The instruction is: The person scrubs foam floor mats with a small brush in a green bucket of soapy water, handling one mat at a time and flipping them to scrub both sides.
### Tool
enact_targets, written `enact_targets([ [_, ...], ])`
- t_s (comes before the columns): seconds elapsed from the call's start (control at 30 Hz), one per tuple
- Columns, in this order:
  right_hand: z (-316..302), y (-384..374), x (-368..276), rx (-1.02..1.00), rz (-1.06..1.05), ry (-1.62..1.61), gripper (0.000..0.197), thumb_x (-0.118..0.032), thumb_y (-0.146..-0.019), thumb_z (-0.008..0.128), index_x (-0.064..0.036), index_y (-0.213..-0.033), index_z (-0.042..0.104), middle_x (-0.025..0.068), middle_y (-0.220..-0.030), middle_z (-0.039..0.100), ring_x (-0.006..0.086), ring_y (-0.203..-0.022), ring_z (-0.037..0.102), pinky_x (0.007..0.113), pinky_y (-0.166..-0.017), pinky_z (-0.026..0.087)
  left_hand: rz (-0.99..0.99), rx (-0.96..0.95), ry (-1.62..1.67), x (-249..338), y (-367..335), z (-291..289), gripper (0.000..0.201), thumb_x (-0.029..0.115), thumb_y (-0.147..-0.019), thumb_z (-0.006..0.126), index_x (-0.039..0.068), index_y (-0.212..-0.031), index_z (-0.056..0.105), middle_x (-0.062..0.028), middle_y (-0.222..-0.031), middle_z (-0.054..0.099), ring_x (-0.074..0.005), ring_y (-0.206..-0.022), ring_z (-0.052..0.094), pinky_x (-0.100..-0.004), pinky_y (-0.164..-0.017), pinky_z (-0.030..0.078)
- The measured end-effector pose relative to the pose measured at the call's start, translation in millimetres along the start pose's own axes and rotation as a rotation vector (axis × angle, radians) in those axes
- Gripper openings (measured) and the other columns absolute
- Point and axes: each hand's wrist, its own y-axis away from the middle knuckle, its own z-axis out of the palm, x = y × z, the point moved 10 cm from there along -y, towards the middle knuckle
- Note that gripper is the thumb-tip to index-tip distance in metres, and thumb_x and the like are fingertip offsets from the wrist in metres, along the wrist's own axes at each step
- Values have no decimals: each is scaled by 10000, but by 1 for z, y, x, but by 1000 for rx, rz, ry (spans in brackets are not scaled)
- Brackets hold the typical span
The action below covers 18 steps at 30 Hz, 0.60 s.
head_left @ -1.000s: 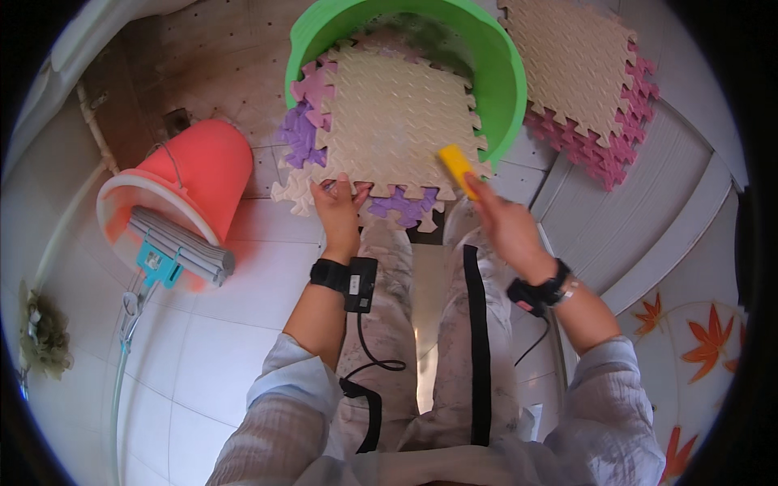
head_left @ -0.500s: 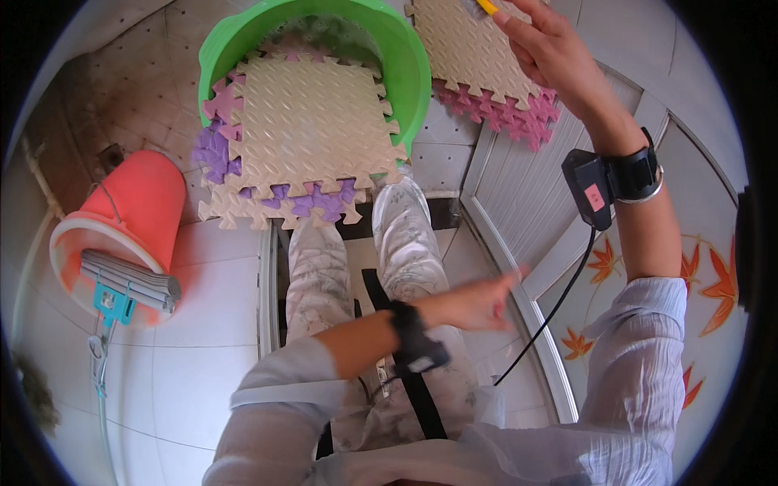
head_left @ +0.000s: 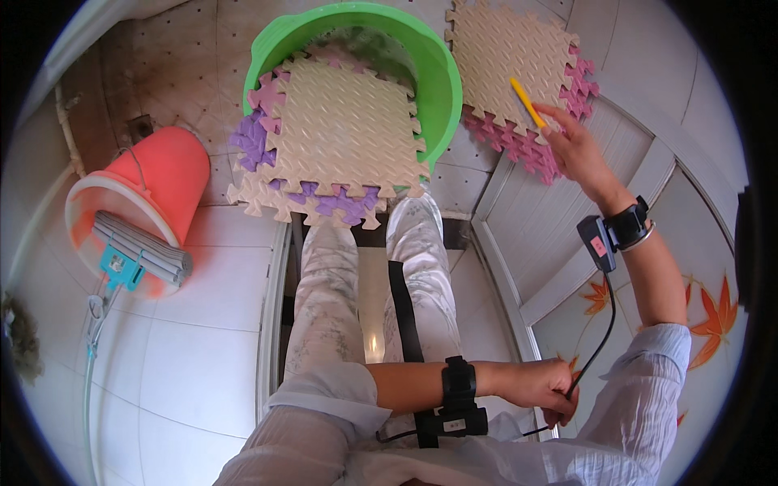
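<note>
"What does the right hand (head_left: 577, 150) have?"

"A slim yellow tool (head_left: 527, 101), one end pinched between thumb and fingers. It slants above the top cream mat (head_left: 502, 57) of the stack at the right; whether it touches, I can't tell."

"And the left hand (head_left: 539, 385)?"

"That arm crosses in front of the body. The hand is curled nearly closed around the black cable (head_left: 613, 308), which hangs from the device on the right wrist."

"What's under that top mat?"

"Pink mat (head_left: 523, 152), its toothed edge showing along two sides."

"Any more mats?"

"Yes, a cream foam tile (head_left: 348, 121) lies across the near side of the green basin (head_left: 444, 89), overhanging the rim, with a purple tile (head_left: 253, 142) poking out below it. Foamy water shows behind."

"Anything at the left?"

"A red bucket (head_left: 170, 170), with a grey mop head (head_left: 142, 243) at its mouth."
</note>
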Motion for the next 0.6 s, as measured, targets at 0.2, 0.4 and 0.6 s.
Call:
enact_targets([
  [0.2,13,19,34,-24,146,-36,345,-164,-939,474,-143,-1284,464,-70,-596,368,29,-453,323,203,-404,276,302,26,-357,57,-14,23,151,79,-806,548,-40,-753,625,-104,-657,601,-176,-576,586,-280,-567,446],
  [0.4,14,68,46,-17,136,-93,371,-163,-941,477,-165,-1309,434,-73,-592,363,30,-446,313,199,-407,278,55,61,-228,6,6,4,125,107,-826,552,2,-791,608,-68,-646,605,-151,-594,588,-279,-571,444],
  [0.6,-19,85,-11,95,55,-201,385,-152,-948,460,-165,-1331,413,-81,-580,351,20,-442,289,184,-407,254,-448,-288,-780,-139,47,39,124,143,-776,606,20,-771,615,-128,-730,632,-217,-722,612,-346,-626,448],
])
